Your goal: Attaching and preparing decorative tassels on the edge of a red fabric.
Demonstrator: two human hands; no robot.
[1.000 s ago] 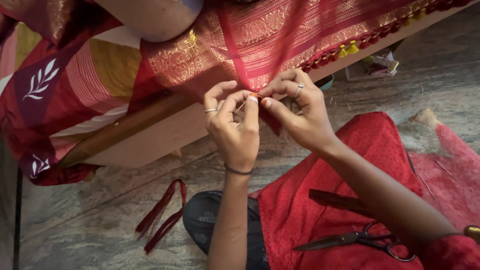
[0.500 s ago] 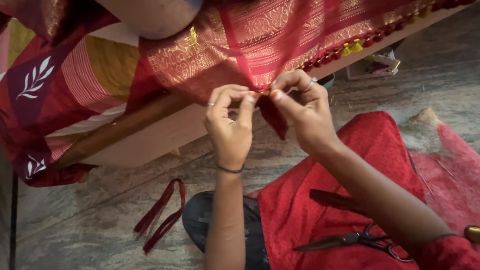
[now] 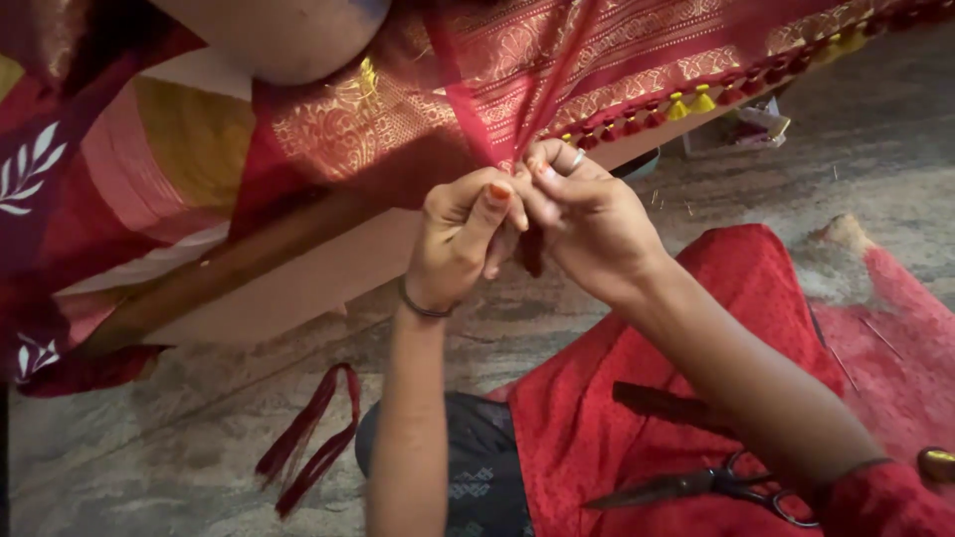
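Both hands pinched shut on sari fringe (image 3: 525,149): left hand (image 3: 460,239) & right hand (image 3: 582,224) mid-knot, tassels (image 3: 686,104) done to right, left edge prob. still undone.

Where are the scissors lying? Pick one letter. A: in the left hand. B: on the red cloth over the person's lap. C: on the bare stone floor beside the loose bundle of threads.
B: the scissors rest on the red cloth across the lap, away from both hands.

glossy woven silk cloth (image 3: 418,109); matt metal scissors (image 3: 706,484)
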